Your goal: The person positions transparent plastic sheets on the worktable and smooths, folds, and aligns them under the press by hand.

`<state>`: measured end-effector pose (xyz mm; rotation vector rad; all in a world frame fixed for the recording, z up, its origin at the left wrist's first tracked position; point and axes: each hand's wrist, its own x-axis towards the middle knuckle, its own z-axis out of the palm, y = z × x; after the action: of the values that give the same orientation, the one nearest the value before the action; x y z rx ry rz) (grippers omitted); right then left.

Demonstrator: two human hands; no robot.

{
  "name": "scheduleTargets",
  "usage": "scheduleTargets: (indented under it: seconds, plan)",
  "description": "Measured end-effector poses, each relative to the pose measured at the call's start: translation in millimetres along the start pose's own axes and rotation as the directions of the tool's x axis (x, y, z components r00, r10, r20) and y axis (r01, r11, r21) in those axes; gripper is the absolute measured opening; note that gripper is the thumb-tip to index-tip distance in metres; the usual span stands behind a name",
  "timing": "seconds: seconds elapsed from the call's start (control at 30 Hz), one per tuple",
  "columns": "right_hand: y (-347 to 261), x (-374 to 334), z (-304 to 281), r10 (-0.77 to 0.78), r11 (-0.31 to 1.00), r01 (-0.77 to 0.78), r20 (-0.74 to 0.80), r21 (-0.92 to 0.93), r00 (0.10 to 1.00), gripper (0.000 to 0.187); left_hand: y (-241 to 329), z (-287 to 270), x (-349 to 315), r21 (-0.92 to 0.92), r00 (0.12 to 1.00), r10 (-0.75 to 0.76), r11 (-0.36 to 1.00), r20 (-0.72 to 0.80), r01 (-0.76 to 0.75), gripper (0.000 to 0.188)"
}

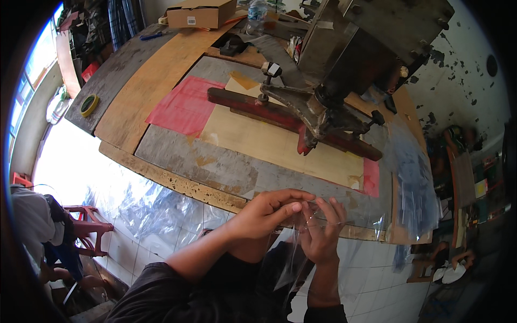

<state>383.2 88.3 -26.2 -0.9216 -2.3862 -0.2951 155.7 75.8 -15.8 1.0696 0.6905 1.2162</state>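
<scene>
My left hand [266, 214] and my right hand [323, 231] come together just in front of the table's near edge. Between them is a piece of clear plastic film [295, 264], pinched at its top by the fingers and hanging down over my lap. Its exact shape is hard to make out because it is see-through. Beyond my hands, a heavy metal press [323, 105] carries a long dark red bar [258, 110] over a cream sheet [253, 137]. A pink-red sheet [183, 105] shows at the cream sheet's left end.
A stack of clear plastic [414, 183] lies along the table's right side. Yellow-rimmed tape [89, 105], a blue pen [152, 36] and a cardboard box [200, 13] rest on the wooden table. Clear plastic covers the floor at left, near a red stool [89, 226]. Other people sit at both sides.
</scene>
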Motion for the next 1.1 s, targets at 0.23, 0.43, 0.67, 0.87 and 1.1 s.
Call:
scheduleTargets:
  seconds: [0.23,0.43,0.67,0.87,1.1]
  plan:
    - [1,0,-2,0.044,0.991,-0.047,0.030,0.123,0.999,0.048,1,-4,0,0.038,0.996,-0.010,0.999,0.092,0.007,0.037]
    - [0,-2,2,0.067,0.985,-0.060,-0.039,0.159,0.997,0.041,4,-1,2,0.015,0.991,-0.028,1.000,0.129,0.027,0.037]
    - [-9,2,9,0.095,0.990,-0.085,-0.091,0.109,0.991,0.044,0,-2,1,0.023,0.994,-0.024,0.999,0.108,0.022,0.037]
    - [-5,1,11,0.096,0.991,-0.080,-0.151,0.105,0.984,0.049,-5,-3,1,0.048,0.996,-0.004,0.999,0.089,0.000,0.035]
    - [10,-14,10,-0.037,0.999,0.040,-0.185,0.009,0.982,0.035,-6,-7,1,-0.060,0.996,-0.005,0.998,0.085,0.011,0.031]
